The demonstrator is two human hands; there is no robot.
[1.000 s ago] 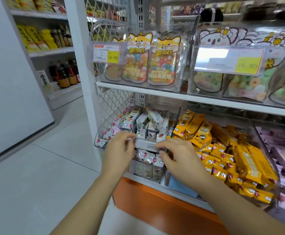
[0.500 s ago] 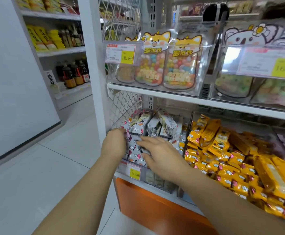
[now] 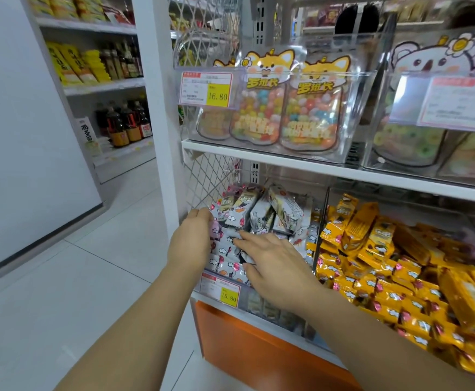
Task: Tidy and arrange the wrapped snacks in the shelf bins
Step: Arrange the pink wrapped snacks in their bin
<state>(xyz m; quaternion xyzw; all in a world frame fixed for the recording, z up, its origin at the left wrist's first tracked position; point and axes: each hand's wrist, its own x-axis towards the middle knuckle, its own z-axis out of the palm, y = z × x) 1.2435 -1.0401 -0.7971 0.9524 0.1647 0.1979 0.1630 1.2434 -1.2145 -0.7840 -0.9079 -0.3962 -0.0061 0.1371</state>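
Silver-white wrapped snacks (image 3: 259, 210) with pink and black print fill the leftmost clear bin (image 3: 284, 314) on the lower shelf; several stand upright at the back, others lie flat in front. My left hand (image 3: 191, 241) is at the pile's left side, against the packets, its fingertips hidden among them. My right hand (image 3: 276, 263) lies flat on the front packets with its fingers stretched out toward the left. The neighbouring bin to the right holds yellow wrapped snacks (image 3: 372, 249) in a loose heap.
A price tag (image 3: 225, 292) reading 15.80 is on the bin's front. A wire mesh panel (image 3: 205, 179) and a white post (image 3: 157, 108) close the left side. The shelf above carries clear bins of candy bags (image 3: 287, 114). An orange base panel (image 3: 259, 348) sits below.
Both hands have moved from the bin's front edge deeper and leftward into the silver-white packets. The view has shifted left and closer.
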